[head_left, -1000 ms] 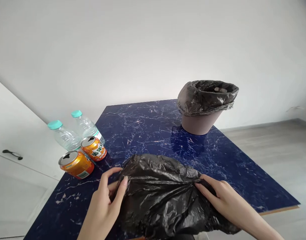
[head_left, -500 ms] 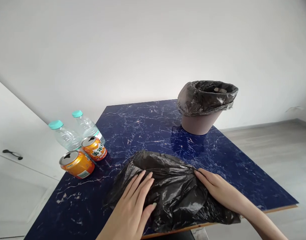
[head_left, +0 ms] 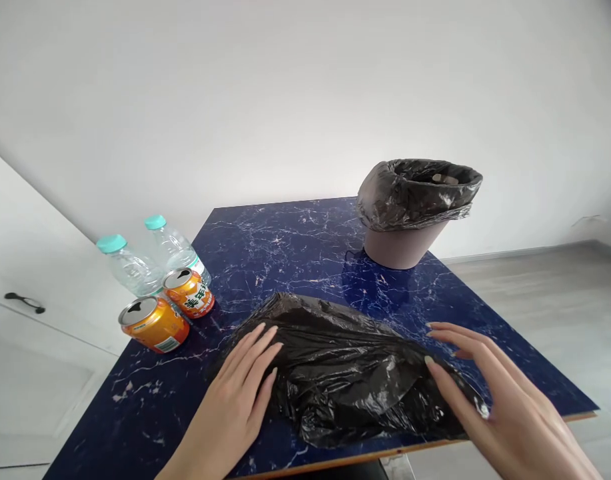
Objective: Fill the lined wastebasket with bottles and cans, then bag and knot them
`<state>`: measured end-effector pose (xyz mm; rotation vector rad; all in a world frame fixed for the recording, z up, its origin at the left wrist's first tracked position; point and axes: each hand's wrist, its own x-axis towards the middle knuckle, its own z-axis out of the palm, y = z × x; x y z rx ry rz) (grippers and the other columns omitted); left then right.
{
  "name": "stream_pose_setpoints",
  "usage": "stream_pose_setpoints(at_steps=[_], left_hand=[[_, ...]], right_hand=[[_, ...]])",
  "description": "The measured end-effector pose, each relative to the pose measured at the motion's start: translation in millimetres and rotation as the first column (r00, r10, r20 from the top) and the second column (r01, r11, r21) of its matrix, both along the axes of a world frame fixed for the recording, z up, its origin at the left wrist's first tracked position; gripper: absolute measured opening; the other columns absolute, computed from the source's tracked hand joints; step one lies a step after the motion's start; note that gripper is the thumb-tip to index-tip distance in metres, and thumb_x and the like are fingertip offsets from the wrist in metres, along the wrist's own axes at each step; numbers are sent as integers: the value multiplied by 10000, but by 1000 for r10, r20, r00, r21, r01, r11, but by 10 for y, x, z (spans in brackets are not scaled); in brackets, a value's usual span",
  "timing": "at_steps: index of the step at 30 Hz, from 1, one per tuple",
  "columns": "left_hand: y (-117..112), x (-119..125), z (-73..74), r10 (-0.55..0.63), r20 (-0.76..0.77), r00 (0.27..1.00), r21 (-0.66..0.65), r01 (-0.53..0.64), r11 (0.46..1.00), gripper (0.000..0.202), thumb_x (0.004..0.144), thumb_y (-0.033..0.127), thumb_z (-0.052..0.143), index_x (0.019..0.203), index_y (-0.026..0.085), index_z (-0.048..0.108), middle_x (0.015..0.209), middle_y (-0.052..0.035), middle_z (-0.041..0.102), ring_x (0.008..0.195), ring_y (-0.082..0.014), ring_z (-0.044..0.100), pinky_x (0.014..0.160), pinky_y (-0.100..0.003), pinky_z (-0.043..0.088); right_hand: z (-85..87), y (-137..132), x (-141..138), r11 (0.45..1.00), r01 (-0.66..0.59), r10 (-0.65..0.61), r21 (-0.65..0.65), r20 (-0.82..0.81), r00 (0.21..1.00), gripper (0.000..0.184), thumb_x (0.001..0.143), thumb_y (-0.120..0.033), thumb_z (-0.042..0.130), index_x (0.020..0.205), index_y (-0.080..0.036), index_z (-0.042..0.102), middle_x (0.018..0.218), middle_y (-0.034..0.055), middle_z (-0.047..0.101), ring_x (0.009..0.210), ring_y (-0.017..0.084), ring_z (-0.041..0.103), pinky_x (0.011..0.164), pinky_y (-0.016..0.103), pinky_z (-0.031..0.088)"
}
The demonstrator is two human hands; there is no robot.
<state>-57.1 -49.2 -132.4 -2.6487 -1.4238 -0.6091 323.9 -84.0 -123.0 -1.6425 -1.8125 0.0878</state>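
A black plastic bag [head_left: 350,367] lies crumpled and flattened along the front edge of the blue marbled table [head_left: 285,247]. My left hand [head_left: 238,393] rests on the bag's left part, its fingers stretched out and lying flat. At the bag's right end is my right hand [head_left: 495,387], thumb and fingers spread apart with nothing between them. Its thumb tip is over the bag's edge; whether it touches the plastic I cannot tell.
On the left stand two orange drink cans [head_left: 155,325] with opened tops, and behind them two clear bottles [head_left: 135,270] with turquoise caps. A bin [head_left: 398,247] lined with a black bag stands at the back right. A white cabinet [head_left: 30,373] is beside the table.
My right hand has let go of the bag and moved right, its fingers spreading. My left hand has slid left over the bag. The bag now lies flatter.
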Motion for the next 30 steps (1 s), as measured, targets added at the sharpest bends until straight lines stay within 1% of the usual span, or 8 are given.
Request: stream_pose_setpoints(at_steps=[4, 6, 9, 11, 14, 17, 25, 30], left_hand=[[-43, 304, 119, -104, 18, 994, -72, 105, 992, 607, 1130, 230, 476, 1708, 277, 301, 1722, -40, 457, 1619, -243, 382, 1306, -464, 430], [16, 404, 158, -150, 10, 989, -126, 150, 981, 621, 1138, 259, 471, 1724, 283, 266, 1742, -39, 421, 1634, -248, 347, 1317, -469, 412], [212, 457, 167, -190, -20, 982, -197, 182, 963, 637, 1148, 398, 474, 1733, 290, 246, 1774, -48, 344, 1661, -283, 264, 1333, -527, 369], [386, 438, 123, -193, -46, 980, -231, 177, 957, 668, 1140, 497, 464, 1734, 283, 247, 1788, -62, 296, 1672, -314, 209, 1337, -572, 339], [619, 363, 4, -166, -81, 983, -271, 138, 953, 752, 1107, 624, 454, 1731, 250, 263, 1792, -92, 272, 1674, -351, 185, 1339, -613, 302], [742, 271, -97, -143, -104, 984, -280, 109, 954, 816, 1079, 693, 453, 1728, 233, 271, 1793, -96, 268, 1676, -355, 186, 1350, -625, 258], [738, 29, -134, -137, -125, 983, -251, 103, 962, 815, 1074, 692, 466, 1732, 257, 262, 1800, -68, 259, 1680, -353, 184, 1354, -608, 236], [698, -24, -133, -144, -120, 982, -229, 113, 967, 789, 1089, 662, 462, 1735, 261, 251, 1796, -66, 275, 1678, -345, 199, 1357, -592, 226]], right_hand=[[49, -121, -453, 964, -246, 229, 99, 157, 961, 588, 1072, -358, 550, 1641, -323, 407, 1688, 81, 478, 1490, 352, 553, 1143, 499, 582], [-22, -81, -679, 942, -323, 291, 90, 258, 921, 716, 1087, -398, 527, 1734, -302, 236, 1726, 103, 418, 1550, 402, 467, 1204, 621, 506], [-222, 62, -899, 949, -315, 293, 13, 332, 897, 798, 1107, -501, 458, 1765, -321, 43, 1763, 117, 321, 1603, 452, 346, 1209, 771, 405], [-374, 175, -945, 962, -266, 269, -57, 331, 904, 793, 1117, -520, 428, 1759, -354, -6, 1789, 105, 241, 1632, 454, 260, 1215, 808, 355], [-556, 335, -901, 969, -205, 240, -139, 323, 915, 755, 1123, -550, 408, 1756, -382, 33, 1813, 94, 144, 1654, 436, 176, 1243, 801, 304], [-636, 466, -797, 961, -196, 252, -197, 320, 913, 729, 1116, -605, 393, 1752, -391, 109, 1821, 94, 91, 1663, 411, 151, 1262, 772, 293], [-540, 715, -581, 894, -319, 413, -315, 300, 860, 686, 1123, -629, 355, 1742, -381, 192, 1829, 36, 55, 1687, 311, 79, 1342, 651, 211], [-488, 822, -466, 849, -415, 503, -328, 260, 824, 672, 1127, -594, 403, 1737, -385, 211, 1828, 27, 42, 1687, 304, 87, 1357, 614, 197]])
